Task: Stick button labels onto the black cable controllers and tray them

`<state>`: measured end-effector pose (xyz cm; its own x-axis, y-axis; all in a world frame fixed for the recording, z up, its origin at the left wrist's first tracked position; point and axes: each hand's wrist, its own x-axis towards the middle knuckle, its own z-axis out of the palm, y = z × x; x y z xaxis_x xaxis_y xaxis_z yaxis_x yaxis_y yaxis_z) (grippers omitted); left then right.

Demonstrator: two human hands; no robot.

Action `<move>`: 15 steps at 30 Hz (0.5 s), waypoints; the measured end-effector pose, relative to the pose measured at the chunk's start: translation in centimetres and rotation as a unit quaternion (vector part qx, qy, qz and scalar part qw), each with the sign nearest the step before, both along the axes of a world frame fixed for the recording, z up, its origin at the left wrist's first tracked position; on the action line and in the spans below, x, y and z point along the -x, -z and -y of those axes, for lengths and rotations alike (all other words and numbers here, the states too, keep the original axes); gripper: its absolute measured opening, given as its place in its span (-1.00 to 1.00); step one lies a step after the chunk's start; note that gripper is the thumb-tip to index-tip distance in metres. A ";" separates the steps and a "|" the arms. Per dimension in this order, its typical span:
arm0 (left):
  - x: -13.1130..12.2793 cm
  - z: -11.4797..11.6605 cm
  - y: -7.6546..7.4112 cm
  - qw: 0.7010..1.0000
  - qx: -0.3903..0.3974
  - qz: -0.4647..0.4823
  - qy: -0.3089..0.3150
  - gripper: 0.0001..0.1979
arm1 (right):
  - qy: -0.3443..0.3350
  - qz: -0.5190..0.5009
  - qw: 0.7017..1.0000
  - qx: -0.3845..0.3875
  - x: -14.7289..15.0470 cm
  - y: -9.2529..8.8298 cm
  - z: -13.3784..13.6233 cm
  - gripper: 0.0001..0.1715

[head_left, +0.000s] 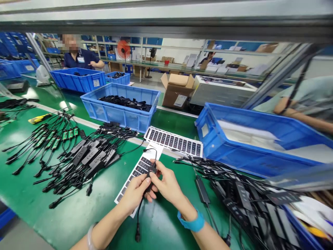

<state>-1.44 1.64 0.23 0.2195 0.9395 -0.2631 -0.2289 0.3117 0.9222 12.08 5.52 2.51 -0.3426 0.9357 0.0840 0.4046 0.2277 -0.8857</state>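
Observation:
Between both hands is a small black inline cable controller, its cord running up behind the fingers and down to a round connector. My left hand grips its lower end, thumb on top. The upper end is pinched by my right hand, thumb pressed on its face. Under the hands a white sheet of black keypad stickers lies slanted on the bench. A second sticker sheet lies just beyond. Fingers cover much of the controller's face.
Black controllers with cables lie heaped at left, beside cables with bare green circuit boards. More controllers pile up at right. Blue bins line the bench's far side. A person stands at back left; another's arm shows at right.

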 end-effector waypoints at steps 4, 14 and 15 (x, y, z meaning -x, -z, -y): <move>0.5 -0.1 0.4 0.966 -0.125 -0.218 0.060 -0.47 | 0.019 0.038 0.998 -0.049 -2.5 -0.8 -0.9 -0.49; -0.4 0.7 1.4 0.759 -0.310 -0.535 0.206 -0.63 | 0.266 0.467 0.826 -0.169 -13.8 -3.1 -1.2 -0.52; -0.3 0.6 1.5 0.769 -0.306 -0.524 0.202 -0.66 | 0.212 0.426 0.863 -0.171 -12.7 -2.5 -1.5 -0.56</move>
